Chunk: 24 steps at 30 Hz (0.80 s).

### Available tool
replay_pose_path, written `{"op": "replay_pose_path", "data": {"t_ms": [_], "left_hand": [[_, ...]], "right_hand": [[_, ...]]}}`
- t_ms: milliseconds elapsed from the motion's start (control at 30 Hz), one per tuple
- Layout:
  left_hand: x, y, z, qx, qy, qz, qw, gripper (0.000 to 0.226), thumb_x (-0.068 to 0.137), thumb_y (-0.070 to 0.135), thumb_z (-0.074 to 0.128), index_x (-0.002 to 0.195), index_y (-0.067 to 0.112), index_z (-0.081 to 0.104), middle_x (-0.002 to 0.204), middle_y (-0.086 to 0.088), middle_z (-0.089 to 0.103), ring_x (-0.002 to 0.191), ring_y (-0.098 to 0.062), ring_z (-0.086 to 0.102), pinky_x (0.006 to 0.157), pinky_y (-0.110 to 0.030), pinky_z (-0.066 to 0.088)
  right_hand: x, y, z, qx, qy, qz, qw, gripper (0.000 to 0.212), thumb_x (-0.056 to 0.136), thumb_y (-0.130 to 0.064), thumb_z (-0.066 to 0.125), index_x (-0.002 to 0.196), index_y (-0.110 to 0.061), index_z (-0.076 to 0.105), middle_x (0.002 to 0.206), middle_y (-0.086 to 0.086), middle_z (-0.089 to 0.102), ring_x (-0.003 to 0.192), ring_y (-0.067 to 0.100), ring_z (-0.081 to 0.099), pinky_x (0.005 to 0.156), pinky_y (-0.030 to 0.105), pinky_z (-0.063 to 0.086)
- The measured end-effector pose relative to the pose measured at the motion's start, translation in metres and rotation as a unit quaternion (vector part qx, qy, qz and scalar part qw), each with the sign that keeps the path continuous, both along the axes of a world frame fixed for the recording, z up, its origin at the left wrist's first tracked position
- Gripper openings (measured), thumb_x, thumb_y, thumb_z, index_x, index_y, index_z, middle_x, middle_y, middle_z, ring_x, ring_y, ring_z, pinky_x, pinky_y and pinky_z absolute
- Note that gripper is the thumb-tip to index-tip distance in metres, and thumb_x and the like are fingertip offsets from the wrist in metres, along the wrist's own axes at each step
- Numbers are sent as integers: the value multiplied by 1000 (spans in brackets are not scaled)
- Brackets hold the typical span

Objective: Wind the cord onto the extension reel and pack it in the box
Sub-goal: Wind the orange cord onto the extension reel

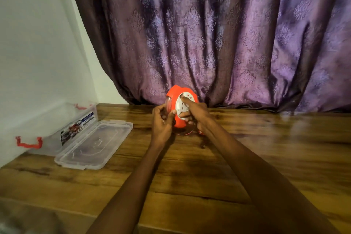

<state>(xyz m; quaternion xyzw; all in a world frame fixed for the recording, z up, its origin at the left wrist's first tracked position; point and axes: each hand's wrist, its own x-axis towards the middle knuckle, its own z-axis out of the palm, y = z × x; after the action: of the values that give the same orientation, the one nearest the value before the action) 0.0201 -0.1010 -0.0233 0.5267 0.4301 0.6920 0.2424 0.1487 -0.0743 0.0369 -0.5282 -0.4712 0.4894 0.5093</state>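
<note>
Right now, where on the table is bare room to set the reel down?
Bare wood lies right of the right hand, toward the curtain, and in front between the forearms and the lid. The left side is crowded: the box and lid lie there, left of the left hand and reel.

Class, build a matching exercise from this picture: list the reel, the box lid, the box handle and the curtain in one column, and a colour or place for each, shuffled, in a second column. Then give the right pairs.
Column one:
1. extension reel
2. box lid
3. box handle
4. curtain

Column two:
A. purple, hanging behind the table
B. clear, lying flat on the table
C. orange, held in both hands
D. red, at the near end of the clear box

Pairs: 1-C, 2-B, 3-D, 4-A
</note>
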Motion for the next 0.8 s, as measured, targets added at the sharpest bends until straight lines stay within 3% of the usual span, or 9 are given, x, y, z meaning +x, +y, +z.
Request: {"op": "replay_pose_path", "data": {"t_ms": [100, 200, 267, 333, 400, 467, 600, 733, 800], "left_hand": [[-9, 1, 5, -13, -25, 30, 999, 30, 94, 17, 69, 119, 5, 57, 116, -24, 63, 93, -22, 60, 88, -48, 52], [-21, 6, 7, -25, -66, 38, 997, 30, 96, 18, 66, 118, -2, 60, 105, -23, 66, 85, -19, 58, 80, -42, 51], [-27, 7, 9, -33, -115, 24, 992, 28, 97, 21, 65, 116, 0, 62, 92, -16, 65, 77, -19, 55, 71, -38, 47], [-33, 9, 12, -45, -147, 2, 988, 21, 98, 23, 64, 111, 7, 64, 78, -6, 59, 67, -16, 49, 62, -33, 41], [-39, 10, 13, -55, -139, -12, 989, 13, 98, 22, 64, 106, 12, 67, 74, -3, 57, 61, -12, 46, 58, -29, 38], [-45, 11, 15, -53, -127, -25, 990, 8, 97, 21, 64, 99, 15, 69, 75, -4, 61, 63, -13, 49, 60, -30, 40], [-49, 10, 13, -53, -127, -38, 990, 14, 95, 27, 66, 96, 14, 71, 73, -1, 63, 67, -17, 50, 67, -35, 43], [-44, 8, 13, -51, -138, -68, 987, 25, 94, 27, 68, 100, 3, 69, 80, -13, 64, 77, -26, 52, 74, -46, 47], [-43, 6, 12, -50, -126, -72, 988, 26, 95, 25, 67, 104, 0, 68, 83, -12, 66, 76, -23, 56, 74, -41, 49]], "right_hand": [[1, 2, -4, 19, -23, 42, 999, 41, 86, -52, 67, 93, -11, 65, 61, 6, 73, 34, 11, 51, 39, 17, 34], [15, 8, -1, 138, -279, -5, 950, 30, 86, -49, 64, 85, -20, 68, 73, -4, 74, 60, 16, 64, 61, 32, 50], [26, 8, 0, 299, -466, -43, 831, 21, 86, -43, 60, 100, -30, 67, 100, -5, 70, 91, 21, 65, 77, 37, 52], [34, 8, 3, 453, -582, 45, 674, 30, 90, -32, 59, 120, -33, 62, 121, 1, 58, 108, 27, 58, 84, 42, 51], [37, 7, 11, 500, -662, 121, 545, 40, 91, -26, 58, 130, -34, 56, 134, 5, 51, 114, 29, 54, 88, 43, 48], [34, 4, 21, 517, -705, 134, 467, 42, 93, -24, 50, 133, -38, 53, 138, 9, 50, 116, 31, 55, 89, 42, 44], [33, -2, 35, 539, -737, 138, 384, 56, 90, -20, 24, 135, -44, 47, 136, 9, 51, 110, 29, 57, 84, 40, 41], [31, -3, 35, 551, -747, 127, 350, 55, 96, -18, 41, 139, -53, 38, 150, 10, 39, 117, 29, 53, 86, 40, 40], [29, -4, 33, 548, -748, 139, 348, 50, 98, -21, 43, 137, -53, 40, 149, 12, 41, 117, 30, 54, 87, 40, 40]]}}
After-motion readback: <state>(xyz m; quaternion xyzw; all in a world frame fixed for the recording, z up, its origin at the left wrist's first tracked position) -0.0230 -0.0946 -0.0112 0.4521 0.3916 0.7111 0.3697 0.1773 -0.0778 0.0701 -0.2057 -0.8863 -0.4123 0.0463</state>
